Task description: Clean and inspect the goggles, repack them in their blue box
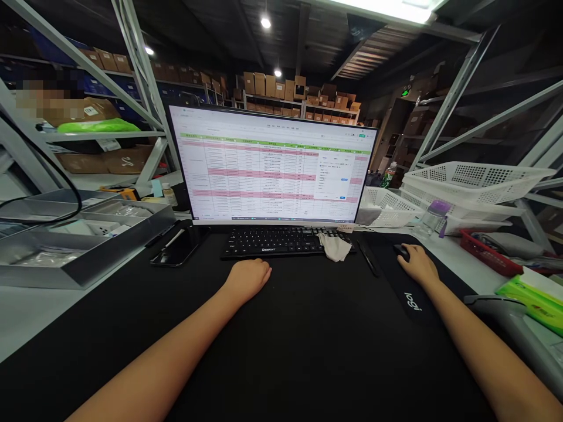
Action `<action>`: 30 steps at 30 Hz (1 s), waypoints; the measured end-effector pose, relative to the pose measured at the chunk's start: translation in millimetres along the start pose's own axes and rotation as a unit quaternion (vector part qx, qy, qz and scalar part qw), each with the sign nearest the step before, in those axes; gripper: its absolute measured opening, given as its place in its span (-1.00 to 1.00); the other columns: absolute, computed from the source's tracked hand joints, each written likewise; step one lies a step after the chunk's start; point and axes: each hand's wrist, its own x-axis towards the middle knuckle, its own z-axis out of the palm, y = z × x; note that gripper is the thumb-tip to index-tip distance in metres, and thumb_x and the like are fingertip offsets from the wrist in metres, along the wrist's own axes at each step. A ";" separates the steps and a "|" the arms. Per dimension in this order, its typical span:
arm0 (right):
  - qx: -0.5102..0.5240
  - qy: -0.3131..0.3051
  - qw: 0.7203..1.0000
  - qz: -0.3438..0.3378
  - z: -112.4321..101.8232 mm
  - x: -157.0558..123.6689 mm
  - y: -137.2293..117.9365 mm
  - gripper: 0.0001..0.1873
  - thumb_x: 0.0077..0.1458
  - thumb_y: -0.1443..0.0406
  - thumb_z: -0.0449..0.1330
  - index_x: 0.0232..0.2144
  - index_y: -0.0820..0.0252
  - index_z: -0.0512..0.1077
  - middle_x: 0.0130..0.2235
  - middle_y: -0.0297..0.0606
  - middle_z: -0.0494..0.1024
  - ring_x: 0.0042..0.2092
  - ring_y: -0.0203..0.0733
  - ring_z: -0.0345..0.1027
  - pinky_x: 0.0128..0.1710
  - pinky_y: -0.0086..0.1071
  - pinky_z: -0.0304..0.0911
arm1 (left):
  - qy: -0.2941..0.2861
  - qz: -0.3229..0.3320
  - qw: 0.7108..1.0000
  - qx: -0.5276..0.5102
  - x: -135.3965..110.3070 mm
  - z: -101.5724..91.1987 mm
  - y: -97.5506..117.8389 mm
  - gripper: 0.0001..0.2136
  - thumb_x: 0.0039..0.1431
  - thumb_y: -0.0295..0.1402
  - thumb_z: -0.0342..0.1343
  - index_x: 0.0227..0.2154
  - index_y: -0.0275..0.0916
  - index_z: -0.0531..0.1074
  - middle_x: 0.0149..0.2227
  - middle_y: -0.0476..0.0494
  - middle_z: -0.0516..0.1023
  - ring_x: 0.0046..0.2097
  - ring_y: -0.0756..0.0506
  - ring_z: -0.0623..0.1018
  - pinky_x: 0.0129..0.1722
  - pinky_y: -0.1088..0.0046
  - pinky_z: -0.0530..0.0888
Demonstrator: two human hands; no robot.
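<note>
My right hand (pixel 419 265) rests over a black computer mouse (pixel 400 251) on a dark mouse pad (pixel 407 319) with white lettering. Its fingers wrap the mouse. My left hand (pixel 250 279) lies on the black desk mat (pixel 299 346), loosely curled into a fist, with nothing visible in it. Just beyond it is the black keyboard (pixel 268 240), whose right end is partly covered by a crumpled pale cloth or tissue (pixel 335 247). Behind the keyboard, the monitor (pixel 264 176) displays a spreadsheet with green and pink rows and a small dialog box at the right.
Left of the keyboard lies a phone (pixel 176 249), beside grey bins (pixel 88 264) of small packets. A black pen (pixel 368 259) is near the mouse pad. White baskets (pixel 479 179), a red basket (pixel 490 255), a green packet (pixel 534 302) and a grey device (pixel 514 328) stand at right.
</note>
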 end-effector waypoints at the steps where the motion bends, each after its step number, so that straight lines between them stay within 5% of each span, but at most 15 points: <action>1: 0.001 -0.001 1.000 0.000 0.7 0.1 0.8 -0.41 0.32 0.08 0.10 0.28 0.21 0.43 0.26 0.04 0.45 0.19 0.15 0.47 0.20 -0.06 0.39 | 0.000 0.000 1.000 0.000 -0.2 -0.2 0.0 -0.55 0.57 -0.25 -0.19 -0.10 -0.32 0.63 -0.08 -0.36 0.68 -0.06 -0.33 0.70 -0.18 0.24 0.51; 30: -0.005 -0.011 1.000 0.021 -17.8 -6.4 -18.3 -0.47 0.31 0.15 0.15 0.23 0.27 0.43 0.26 0.11 0.47 0.20 0.16 0.48 0.21 -0.05 0.37 | 0.008 -0.001 1.000 -0.015 1.9 4.2 -0.9 -0.55 0.55 -0.25 -0.18 -0.12 -0.32 0.64 -0.10 -0.39 0.68 -0.09 -0.33 0.70 -0.16 0.20 0.52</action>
